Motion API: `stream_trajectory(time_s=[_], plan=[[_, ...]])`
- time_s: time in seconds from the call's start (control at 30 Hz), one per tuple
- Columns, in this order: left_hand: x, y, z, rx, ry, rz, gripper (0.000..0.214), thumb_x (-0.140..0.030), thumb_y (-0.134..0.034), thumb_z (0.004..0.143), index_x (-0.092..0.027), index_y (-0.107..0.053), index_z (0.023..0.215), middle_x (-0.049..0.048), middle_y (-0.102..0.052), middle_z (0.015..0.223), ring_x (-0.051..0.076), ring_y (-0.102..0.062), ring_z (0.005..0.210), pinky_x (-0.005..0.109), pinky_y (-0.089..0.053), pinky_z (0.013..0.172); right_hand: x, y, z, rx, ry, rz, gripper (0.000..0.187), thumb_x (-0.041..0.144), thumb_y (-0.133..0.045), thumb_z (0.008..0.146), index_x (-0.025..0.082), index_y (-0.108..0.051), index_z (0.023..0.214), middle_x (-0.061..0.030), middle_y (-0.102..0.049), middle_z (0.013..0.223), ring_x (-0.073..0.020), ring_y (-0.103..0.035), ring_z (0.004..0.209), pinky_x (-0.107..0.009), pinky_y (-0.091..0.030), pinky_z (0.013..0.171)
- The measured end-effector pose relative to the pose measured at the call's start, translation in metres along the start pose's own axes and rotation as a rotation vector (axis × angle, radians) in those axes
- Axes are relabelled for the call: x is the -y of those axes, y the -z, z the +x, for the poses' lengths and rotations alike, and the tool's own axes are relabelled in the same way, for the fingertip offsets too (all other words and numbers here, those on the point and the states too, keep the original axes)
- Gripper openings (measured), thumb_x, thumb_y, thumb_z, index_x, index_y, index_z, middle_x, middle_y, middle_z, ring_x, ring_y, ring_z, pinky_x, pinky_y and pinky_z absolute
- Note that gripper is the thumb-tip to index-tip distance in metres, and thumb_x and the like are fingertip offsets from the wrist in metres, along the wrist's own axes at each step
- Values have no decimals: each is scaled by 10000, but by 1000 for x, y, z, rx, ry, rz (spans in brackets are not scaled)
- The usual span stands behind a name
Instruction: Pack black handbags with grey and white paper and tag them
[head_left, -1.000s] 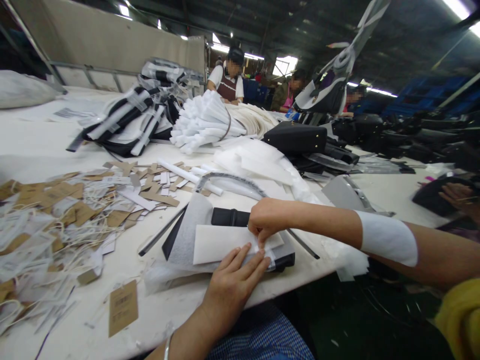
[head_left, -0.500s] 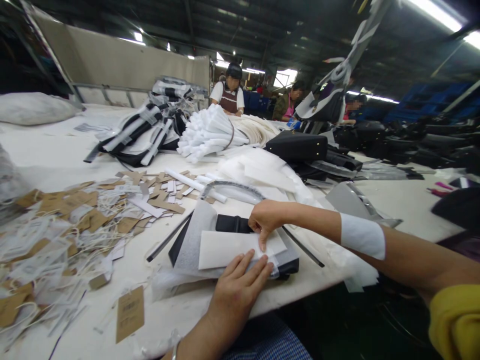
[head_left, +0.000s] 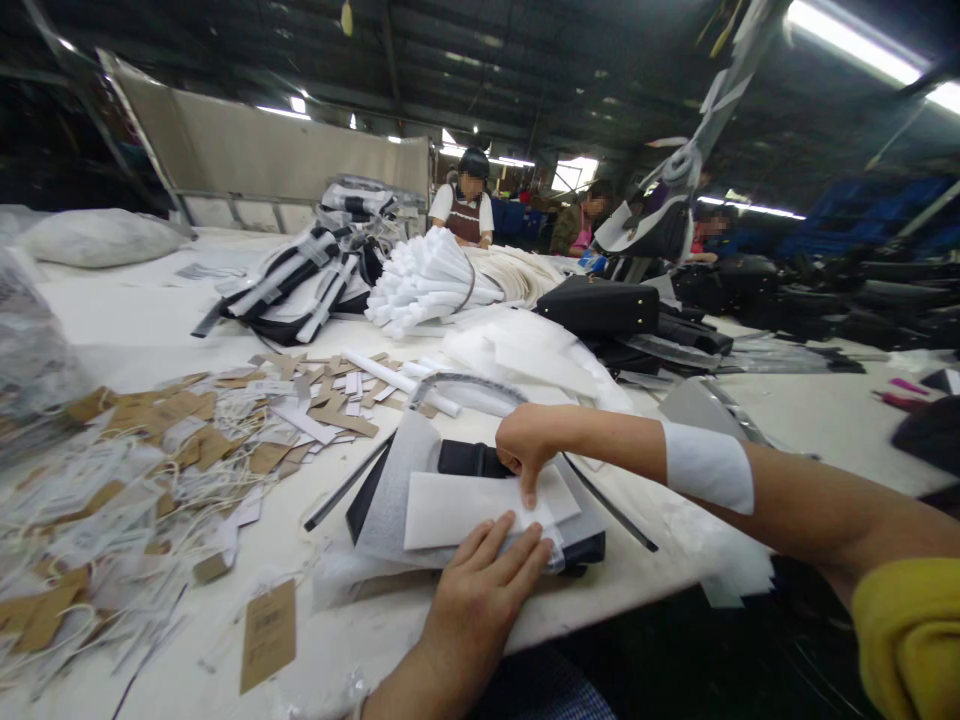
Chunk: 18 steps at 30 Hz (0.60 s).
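Note:
A black bag (head_left: 465, 457) lies on the table in front of me, with thin white wrapping paper (head_left: 384, 500) over it and a wrapped curved handle (head_left: 469, 383) at its far side. On top rests a white foam sheet (head_left: 450, 512). My left hand (head_left: 480, 600) lies flat on the sheet's near edge, fingers stretched out. My right hand (head_left: 529, 450) presses its thumb down on the sheet, its other fingers curled; whatever may be inside them is hidden. Clear plastic or tape (head_left: 556, 548) shows beside my left fingertips.
Brown and white tags (head_left: 270, 635) with strings spread over the table's left side. Behind the bag are a bundle of white tubes (head_left: 427, 285), wrapped straps (head_left: 285, 285) and a finished-looking black bag (head_left: 600, 303). A co-worker (head_left: 466, 205) is across the table.
The whole view has shifted slightly, so things appear a little lower and to the right. Both hands keep nearly the same places on the foam sheet.

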<state>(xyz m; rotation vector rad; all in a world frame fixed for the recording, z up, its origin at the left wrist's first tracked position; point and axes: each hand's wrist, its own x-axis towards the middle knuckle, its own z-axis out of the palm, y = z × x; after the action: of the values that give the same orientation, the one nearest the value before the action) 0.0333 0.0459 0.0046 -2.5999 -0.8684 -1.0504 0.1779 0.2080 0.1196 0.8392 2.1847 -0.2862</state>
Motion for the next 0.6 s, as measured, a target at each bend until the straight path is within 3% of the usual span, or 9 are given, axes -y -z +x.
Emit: stream_trajectory(time_s=[0.27, 0.47, 0.6], plan=[[-1, 1, 2, -23, 27, 11, 385, -233, -317, 1054, -271, -635, 1267, -109, -637, 1317, 202, -619, 1176, 347, -509, 949, -26, -3, 12, -63, -24, -19, 506, 686, -768, 579, 212, -755, 755, -2, -687, 663, -144, -536, 578, -268, -294, 582], [-2, -1, 1, -37, 34, 7, 392, -246, -306, 1056, -271, -644, 1253, -111, -644, 1307, 199, -620, 1169, 347, -509, 937, -59, -31, 27, -139, -19, 361, 475, 575, -845, 505, 190, -738, 763, 32, -662, 647, -129, -533, 595, -234, -347, 581], [-3, -4, -1, -61, 43, -5, 381, -262, -320, 1055, -283, -645, 1252, -108, -648, 1303, 195, -615, 1174, 343, -497, 946, -74, -42, 17, -227, -20, 453, 374, 473, -798, 636, 154, -756, 827, -8, -721, 745, -149, -601, 679, -225, -408, 626]])
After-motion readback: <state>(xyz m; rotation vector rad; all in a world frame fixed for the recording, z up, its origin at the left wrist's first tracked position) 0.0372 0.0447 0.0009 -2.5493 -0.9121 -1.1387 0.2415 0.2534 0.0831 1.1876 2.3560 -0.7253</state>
